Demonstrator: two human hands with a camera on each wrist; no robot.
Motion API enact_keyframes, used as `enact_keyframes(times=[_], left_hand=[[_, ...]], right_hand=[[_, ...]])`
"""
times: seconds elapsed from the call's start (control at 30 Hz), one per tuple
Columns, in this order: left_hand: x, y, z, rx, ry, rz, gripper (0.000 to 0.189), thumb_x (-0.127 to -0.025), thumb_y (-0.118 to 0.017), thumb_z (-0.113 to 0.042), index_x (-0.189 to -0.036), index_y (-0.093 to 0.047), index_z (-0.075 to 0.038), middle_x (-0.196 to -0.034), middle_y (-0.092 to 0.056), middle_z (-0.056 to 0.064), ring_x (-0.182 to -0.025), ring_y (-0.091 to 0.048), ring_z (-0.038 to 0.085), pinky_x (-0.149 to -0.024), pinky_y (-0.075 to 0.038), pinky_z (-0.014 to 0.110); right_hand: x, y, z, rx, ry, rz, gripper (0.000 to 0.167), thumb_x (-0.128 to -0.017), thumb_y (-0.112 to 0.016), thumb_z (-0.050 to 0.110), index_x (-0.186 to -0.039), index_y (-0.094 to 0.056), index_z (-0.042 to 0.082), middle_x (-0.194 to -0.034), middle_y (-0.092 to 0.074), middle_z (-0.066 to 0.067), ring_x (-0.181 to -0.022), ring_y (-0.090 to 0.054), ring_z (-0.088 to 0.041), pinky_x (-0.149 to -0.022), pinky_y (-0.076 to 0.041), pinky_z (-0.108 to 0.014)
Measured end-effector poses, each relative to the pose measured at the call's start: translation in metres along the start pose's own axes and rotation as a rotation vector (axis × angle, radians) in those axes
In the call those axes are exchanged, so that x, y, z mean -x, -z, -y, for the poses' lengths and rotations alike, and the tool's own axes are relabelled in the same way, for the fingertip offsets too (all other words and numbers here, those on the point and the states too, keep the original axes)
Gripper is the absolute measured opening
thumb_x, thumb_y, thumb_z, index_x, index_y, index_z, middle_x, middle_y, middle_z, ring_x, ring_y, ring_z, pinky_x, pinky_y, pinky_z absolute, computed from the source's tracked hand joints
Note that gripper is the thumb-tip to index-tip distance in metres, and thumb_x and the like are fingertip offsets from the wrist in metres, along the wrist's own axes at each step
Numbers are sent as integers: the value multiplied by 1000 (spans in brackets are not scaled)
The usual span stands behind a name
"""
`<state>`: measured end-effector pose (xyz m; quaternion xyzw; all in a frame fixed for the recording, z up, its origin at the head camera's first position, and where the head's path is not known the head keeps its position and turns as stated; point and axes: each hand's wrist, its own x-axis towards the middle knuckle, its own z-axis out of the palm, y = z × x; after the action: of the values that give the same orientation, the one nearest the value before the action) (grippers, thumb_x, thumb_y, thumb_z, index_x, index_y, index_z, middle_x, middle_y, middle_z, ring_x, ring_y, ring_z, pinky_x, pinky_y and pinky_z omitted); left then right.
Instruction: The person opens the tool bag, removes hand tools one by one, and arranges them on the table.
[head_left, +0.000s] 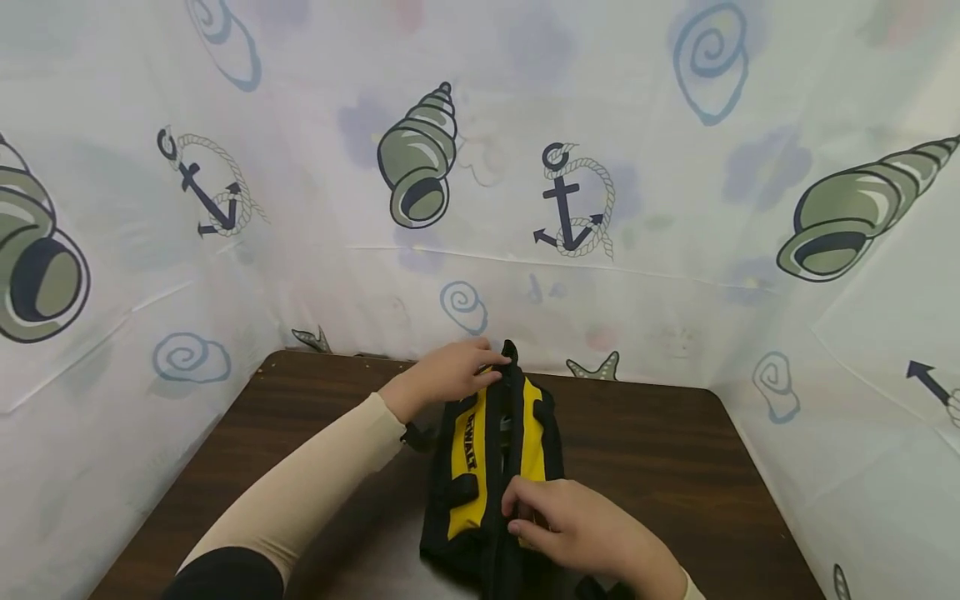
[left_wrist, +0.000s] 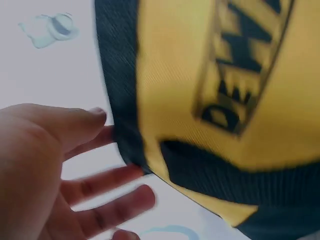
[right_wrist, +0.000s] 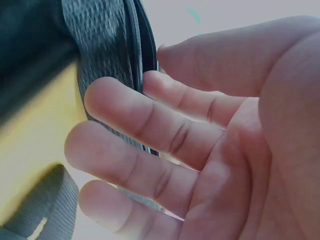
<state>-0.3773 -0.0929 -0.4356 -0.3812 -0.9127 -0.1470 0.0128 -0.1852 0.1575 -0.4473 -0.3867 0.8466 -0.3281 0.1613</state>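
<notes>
A yellow and black tool bag (head_left: 532, 433) with DEWALT lettering lies on the brown table, its long side running away from me. The narrow gap along its top shows something grey inside, too small to tell. At the bag's far end, my left hand (head_left: 450, 371) reaches over with fingers extended near the raised black end tab (head_left: 510, 350). The left wrist view shows its fingertips at the bag's black edge (left_wrist: 117, 60). My right hand (head_left: 577, 521) is over the near right side; in the right wrist view its loosely bent fingers lie against the black webbing (right_wrist: 100, 45).
The dark wooden table (head_left: 660, 467) extends on both sides of the bag. A white cloth (head_left: 495, 300) printed with shells and anchors hangs behind and beside it. Black side handles (head_left: 461, 490) stick out from the bag.
</notes>
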Motion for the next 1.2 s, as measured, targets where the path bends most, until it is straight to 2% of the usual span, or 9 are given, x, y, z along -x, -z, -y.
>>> enact_keyframes(times=[0.13,0.27,0.43,0.5,0.6,0.73,0.83,0.97,1.2], left_hand=[[31,3,-18,92,7,19,40,-112,-63,-43,-148,-71,-28,-119,-64,4,-87,-58,12,-78,-54,28],[60,2,-32,183,38,80,47,-110,-62,-51,-154,-65,-35,-132,-60,3,-90,-59,12,-81,-55,27],[82,-1,-36,237,72,110,56,-108,-59,-60,-160,-56,-41,-139,-57,1,-90,-59,11,-80,-55,28],[87,-2,-35,254,85,102,57,-108,-58,-61,-161,-55,-40,-137,-57,2,-88,-58,12,-78,-54,28],[93,-1,-32,266,111,77,53,-111,-54,-59,-159,-57,-39,-133,-57,-1,-88,-58,12,-77,-53,30],[97,4,-32,283,160,16,44,-113,-49,-57,-151,-62,-38,-126,-56,-9,-89,-59,10,-80,-52,33],[100,7,-33,289,194,-42,34,-113,-51,-57,-138,-66,-39,-121,-56,-10,-88,-60,11,-83,-52,35],[105,8,-34,303,244,-100,24,-111,-57,-56,-127,-66,-39,-116,-57,-8,-87,-58,14,-82,-51,37],[111,3,-36,312,272,-86,42,-106,-69,-52,-138,-61,-27,-110,-56,-4,-77,-55,14,-68,-50,32]], right_hand=[[-5,6,-6,0,-25,-31,13,-113,-63,35,-123,-64,29,-86,-64,18,-68,-57,4,-68,-55,-19],[-9,9,-13,27,-26,-74,17,-112,-64,35,-128,-66,31,-91,-67,15,-72,-60,3,-68,-56,-20],[-9,19,-21,39,-64,-106,28,-112,-64,34,-140,-67,32,-101,-74,8,-79,-63,-2,-73,-58,-23],[-9,24,-23,44,-75,-115,29,-113,-62,34,-142,-68,30,-104,-75,7,-80,-63,-1,-75,-57,-23],[-10,31,-22,43,-86,-139,27,-113,-62,33,-137,-72,25,-96,-74,4,-74,-61,-2,-72,-56,-24],[-13,34,-20,58,-98,-221,16,-113,-64,32,-121,-74,24,-82,-65,7,-65,-56,-6,-65,-52,-25],[-13,37,-22,100,-122,-306,8,-111,-65,29,-109,-72,25,-80,-60,10,-63,-52,-6,-63,-48,-25],[-11,42,-27,147,-186,-400,13,-110,-69,25,-96,-68,27,-78,-53,10,-61,-44,-5,-60,-42,-25],[-8,46,-37,138,-180,-418,14,-107,-73,23,-94,-69,25,-81,-55,9,-65,-47,-6,-61,-43,-26]])
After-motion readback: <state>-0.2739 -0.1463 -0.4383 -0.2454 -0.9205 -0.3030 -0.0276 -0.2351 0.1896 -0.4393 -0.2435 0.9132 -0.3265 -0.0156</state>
